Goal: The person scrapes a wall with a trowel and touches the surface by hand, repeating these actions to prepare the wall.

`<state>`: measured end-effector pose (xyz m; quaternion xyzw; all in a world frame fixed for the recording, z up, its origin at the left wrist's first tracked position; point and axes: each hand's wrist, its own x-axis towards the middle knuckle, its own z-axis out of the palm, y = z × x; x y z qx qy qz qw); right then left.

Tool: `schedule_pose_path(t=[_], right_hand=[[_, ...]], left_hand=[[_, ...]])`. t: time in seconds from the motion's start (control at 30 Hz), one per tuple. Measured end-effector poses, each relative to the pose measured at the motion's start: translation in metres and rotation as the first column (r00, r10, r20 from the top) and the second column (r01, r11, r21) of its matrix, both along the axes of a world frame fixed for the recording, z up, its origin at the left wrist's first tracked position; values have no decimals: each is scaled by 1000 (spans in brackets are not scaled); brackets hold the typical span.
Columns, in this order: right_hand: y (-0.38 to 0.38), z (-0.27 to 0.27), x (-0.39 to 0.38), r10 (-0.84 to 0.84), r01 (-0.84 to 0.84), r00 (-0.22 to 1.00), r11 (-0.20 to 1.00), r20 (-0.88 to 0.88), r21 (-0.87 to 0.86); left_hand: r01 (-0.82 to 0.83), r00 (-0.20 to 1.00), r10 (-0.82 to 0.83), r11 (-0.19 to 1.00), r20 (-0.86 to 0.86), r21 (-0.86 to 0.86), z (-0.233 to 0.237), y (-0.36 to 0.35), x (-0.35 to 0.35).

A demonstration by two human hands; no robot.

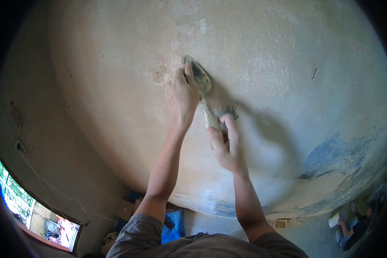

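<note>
A pointed trowel [203, 84] with a worn, plaster-smeared blade is up against the wall [262, 38], its tip pointing up and left. My right hand [228, 148] is closed round its pale handle [209, 115], thumb and fingers wrapped on the grip. Higher up, my left hand [182, 92] grips the blade's left edge, thumb laid on the face of the metal. Just left of those knuckles, the wall surface is chipped and rough. A dark, ragged-edged shape [230, 112] shows right above my right hand, partly hidden by it.
Peeling blue paint [335, 152] covers the wall's lower right. Below stand cardboard boxes [124, 209] and a blue bag [173, 225]. Another person [354, 230] sits at the lower right holding a pale object. A cable [51, 185] hangs near the window [34, 210] at left.
</note>
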<state>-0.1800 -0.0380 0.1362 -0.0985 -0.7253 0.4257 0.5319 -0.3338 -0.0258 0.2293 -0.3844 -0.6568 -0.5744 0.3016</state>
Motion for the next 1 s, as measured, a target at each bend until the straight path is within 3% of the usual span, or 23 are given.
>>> schedule_pose_path(t=[0.13,0.2,0.27,0.43,0.63,0.73,0.93,1.0], right_hand=[[-9,-28,11,-17,18,1000,998,16,-62],[-6,-19,11,-59,59,998,998,9,8],[3,0,10,-135,130,990,986,40,99],[10,40,-1,-58,59,998,998,-32,26],[-13,3,-3,13,-15,1000,995,-19,-98],[-23,3,-5,-13,12,1000,998,-18,-62],[-5,54,-22,12,-11,999,1000,-52,14],[-9,60,-22,15,-16,998,1000,-68,-1]], left_hand=[[20,997,-12,994,76,-112,-30,-4,12],[6,998,-4,999,58,-34,-25,4,11],[7,999,-8,1000,48,21,-6,15,9],[-18,998,18,1000,53,-1,51,6,13],[-72,997,71,992,-13,-106,8,-8,3],[-40,996,56,976,70,-213,3,-19,3],[-82,996,84,996,40,-34,52,0,-12],[-36,999,38,997,39,-64,60,-9,-12]])
